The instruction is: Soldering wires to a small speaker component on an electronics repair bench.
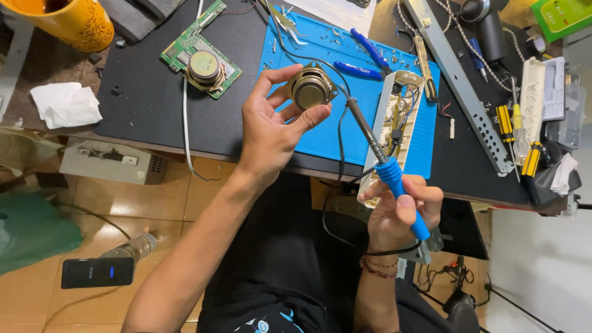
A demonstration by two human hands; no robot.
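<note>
- Two hands are working above the blue silicone mat (pixel 345 80).
- Left hand (pixel 268 126) is pinching the round brass-coloured metal speaker (pixel 310 90), tilting its back up for access.
- Right hand (pixel 401 209) is gripping the blue-handled soldering iron (pixel 385 166), its tip nearing the speaker's edge.

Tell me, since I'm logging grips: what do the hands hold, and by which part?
Left hand pinches a small round speaker by its rim; right hand grips a soldering iron by its blue handle.

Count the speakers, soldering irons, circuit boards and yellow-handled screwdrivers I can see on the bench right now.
Speakers: 2, one in the left hand at, one on the green circuit board at
Soldering irons: 1, blue-handled, in the right hand
Circuit boards: 1
Yellow-handled screwdrivers: 2
Total: 6
</note>
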